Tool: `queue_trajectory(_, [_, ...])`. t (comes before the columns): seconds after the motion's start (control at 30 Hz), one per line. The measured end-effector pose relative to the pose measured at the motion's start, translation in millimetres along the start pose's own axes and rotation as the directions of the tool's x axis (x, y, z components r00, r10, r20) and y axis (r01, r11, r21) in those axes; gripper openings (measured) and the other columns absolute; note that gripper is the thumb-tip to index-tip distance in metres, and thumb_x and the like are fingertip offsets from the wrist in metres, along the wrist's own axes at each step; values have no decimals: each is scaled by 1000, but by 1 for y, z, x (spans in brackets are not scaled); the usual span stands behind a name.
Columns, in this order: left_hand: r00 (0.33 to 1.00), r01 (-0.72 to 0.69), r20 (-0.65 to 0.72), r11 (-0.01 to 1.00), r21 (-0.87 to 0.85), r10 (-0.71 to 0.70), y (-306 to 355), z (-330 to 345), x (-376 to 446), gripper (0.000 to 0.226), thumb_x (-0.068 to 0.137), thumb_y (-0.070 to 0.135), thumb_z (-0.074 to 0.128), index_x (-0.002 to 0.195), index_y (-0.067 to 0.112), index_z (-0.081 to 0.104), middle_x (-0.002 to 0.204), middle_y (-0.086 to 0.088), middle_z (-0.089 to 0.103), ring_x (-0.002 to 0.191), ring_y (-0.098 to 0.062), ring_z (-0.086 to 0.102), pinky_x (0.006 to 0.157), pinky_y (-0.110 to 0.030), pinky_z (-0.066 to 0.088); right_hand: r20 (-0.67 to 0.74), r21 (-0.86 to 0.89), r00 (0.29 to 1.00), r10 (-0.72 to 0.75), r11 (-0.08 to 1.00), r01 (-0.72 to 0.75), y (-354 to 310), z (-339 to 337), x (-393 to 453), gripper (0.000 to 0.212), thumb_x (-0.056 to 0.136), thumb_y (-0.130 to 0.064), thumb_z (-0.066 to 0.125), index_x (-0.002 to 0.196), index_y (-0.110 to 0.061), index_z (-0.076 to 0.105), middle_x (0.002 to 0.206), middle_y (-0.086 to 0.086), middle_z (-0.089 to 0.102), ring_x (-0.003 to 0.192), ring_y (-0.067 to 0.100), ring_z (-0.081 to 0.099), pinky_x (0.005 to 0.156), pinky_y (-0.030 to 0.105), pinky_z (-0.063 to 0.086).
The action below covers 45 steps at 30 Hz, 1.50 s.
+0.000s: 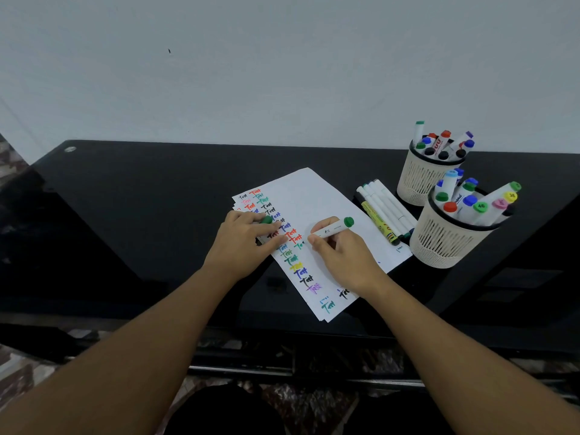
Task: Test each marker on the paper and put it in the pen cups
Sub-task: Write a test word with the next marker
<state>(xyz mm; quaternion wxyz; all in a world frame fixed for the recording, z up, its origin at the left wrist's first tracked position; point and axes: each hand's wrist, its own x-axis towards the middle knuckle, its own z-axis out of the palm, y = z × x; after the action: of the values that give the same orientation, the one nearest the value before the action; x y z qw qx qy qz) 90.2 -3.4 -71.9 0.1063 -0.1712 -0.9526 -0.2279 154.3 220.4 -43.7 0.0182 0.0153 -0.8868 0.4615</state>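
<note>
both forearms reach to the paper [317,196]. right hand [342,255] grips the green marker [332,229], tip down-left, butt aimed at the near pen cup [445,243] beyond it. left hand [243,243] closes on the green cap [266,219].

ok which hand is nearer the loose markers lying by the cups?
Right. The right hand, gripping the green marker, writes on the paper just left of the loose markers. The left hand rests farther away on the paper's left edge, holding a green cap.
</note>
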Motion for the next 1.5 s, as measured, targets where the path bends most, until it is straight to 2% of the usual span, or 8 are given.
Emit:
queue_trajectory(0.43, [1000, 0, 12, 1000, 7, 0, -3, 1, 1, 57, 87, 73, 49, 130, 41, 66, 142, 10, 57, 128, -17, 38, 108, -45, 40, -2, 19, 1000, 5, 1000, -5, -2, -2, -1, 9, 105, -37, 57, 96, -35, 58, 94, -9, 69, 90, 9, 64, 90, 41, 54])
queue_trajectory(0.7, [1000, -4, 2, 1000, -9, 4, -1, 0, 0, 52, 88, 69, 55, 129, 39, 67, 142, 8, 57, 129, -19, 38, 109, -44, 39, -10, -47, 1000, -10, 999, 9, -1, -1, 0, 8, 105, -38, 55, 101, -32, 59, 96, -6, 70, 87, 10, 64, 86, 39, 54])
queue_trajectory(0.83, [1000, -8, -8, 1000, -19, 8, 0, 0, -1, 51, 88, 67, 57, 129, 39, 68, 141, 7, 57, 128, -19, 38, 109, -44, 39, -22, -34, 999, 36, 999, -37, 0, -1, -1, 16, 105, -42, 55, 100, -27, 61, 95, -5, 70, 90, 9, 64, 82, 32, 51])
queue_trajectory(0.93, [1000, -8, -7, 1000, -13, 8, -1, 0, 1, 50, 89, 68, 58, 129, 40, 68, 141, 8, 57, 128, -18, 38, 109, -44, 39, -17, -15, 998, 68, 998, -68, 1, 0, 1, 29, 104, -44, 54, 103, -18, 66, 96, -2, 71, 91, 11, 65, 87, 38, 54])
queue_trajectory(1.13, [1000, 0, 10, 1000, -2, 1, 0, -1, 0, 54, 87, 70, 55, 129, 39, 67, 142, 8, 57, 129, -19, 38, 109, -45, 39, -15, -73, 999, 45, 996, -46, -1, 0, 1, 30, 105, -42, 53, 106, -16, 67, 98, 1, 73, 90, 12, 66, 86, 39, 55])
queue_trajectory(1.27, [999, -26, -38, 999, -45, 24, 0, -1, -2, 45, 92, 56, 64, 131, 35, 67, 142, 1, 57, 128, -23, 44, 106, -49, 43, -70, 135, 998, 1, 991, 9, 0, -2, -1, 4, 105, -34, 58, 107, -35, 61, 90, -6, 71, 90, 10, 68, 90, 39, 55])
queue_trajectory(1.4, [984, 2, -176, 999, -33, -7, -2, -1, -3, 50, 93, 43, 69, 139, 25, 62, 128, -2, 57, 115, -22, 46, 96, -44, 50, -82, 257, 997, -5, 966, 27, 3, -2, -1, 14, 105, -30, 58, 108, -42, 65, 81, -6, 70, 87, 11, 69, 96, 46, 55])
queue_trajectory(1.5, [977, 87, -194, 996, 6, -84, -2, -2, -3, 48, 92, 46, 68, 133, 20, 65, 112, 2, 53, 105, -17, 43, 92, -40, 47, -64, 251, 998, -15, 967, 31, 5, -1, -1, 25, 105, -21, 57, 114, -44, 63, 93, -10, 73, 94, 11, 69, 98, 44, 54])
